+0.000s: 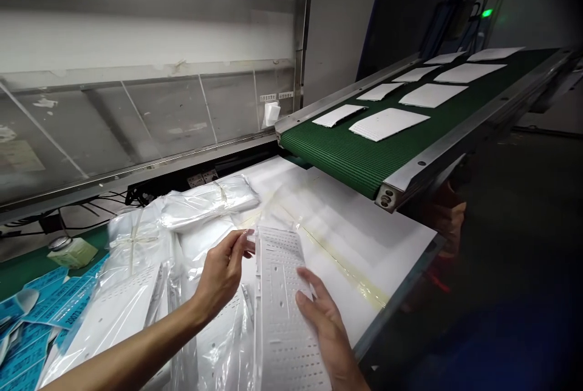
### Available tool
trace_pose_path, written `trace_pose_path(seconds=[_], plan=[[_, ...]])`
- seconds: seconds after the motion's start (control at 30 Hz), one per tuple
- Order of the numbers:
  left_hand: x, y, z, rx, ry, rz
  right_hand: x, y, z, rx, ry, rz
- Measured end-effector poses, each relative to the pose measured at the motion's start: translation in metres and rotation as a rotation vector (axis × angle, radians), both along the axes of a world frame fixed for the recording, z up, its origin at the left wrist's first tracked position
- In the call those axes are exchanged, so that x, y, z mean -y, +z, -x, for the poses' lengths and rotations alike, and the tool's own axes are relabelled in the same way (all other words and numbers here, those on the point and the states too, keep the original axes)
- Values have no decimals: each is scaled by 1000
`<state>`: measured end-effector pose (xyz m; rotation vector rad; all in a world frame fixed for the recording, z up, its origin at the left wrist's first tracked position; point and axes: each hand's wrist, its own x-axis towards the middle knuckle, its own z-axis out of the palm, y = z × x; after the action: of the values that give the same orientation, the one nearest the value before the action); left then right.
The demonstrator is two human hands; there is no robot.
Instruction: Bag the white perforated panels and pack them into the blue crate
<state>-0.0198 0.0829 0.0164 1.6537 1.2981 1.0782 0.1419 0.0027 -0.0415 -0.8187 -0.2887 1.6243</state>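
A long white perforated plastic panel (282, 300) lies in front of me on the white table (355, 233), partly inside a clear plastic bag (273, 209). My left hand (223, 272) pinches the bag's edge at the panel's top left corner. My right hand (321, 318) grips the panel's right edge, thumb on top. Both hands are closed on what they hold.
Bagged white panels (122, 306) and a bundle of clear bags (204, 203) lie at left. Blue labels (40, 312) and a small bottle (68, 250) sit far left. A green conveyor belt (359, 154) carries several white sheets (387, 122) at upper right. Behind stands a clear guard (136, 118).
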Motion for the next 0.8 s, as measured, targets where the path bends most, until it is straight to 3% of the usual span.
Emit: trace_pose_path(seconds=[0.13,0.27,0.43,0.6,0.8], plan=[[2,3,-4,166,-128,144,-5,11,2,222,-137,-41],[-1,9,3,419,-285,386,-13,8,-11,524,-62,-193],[-16,1,6,368,-319,390,-29,4,-28,735,28,-318],[-23,-8,1,277,-521,324,-38,2,-40,890,83,-304],[-17,-8,-12,78,-604,259,-32,12,-59,775,93,-387]])
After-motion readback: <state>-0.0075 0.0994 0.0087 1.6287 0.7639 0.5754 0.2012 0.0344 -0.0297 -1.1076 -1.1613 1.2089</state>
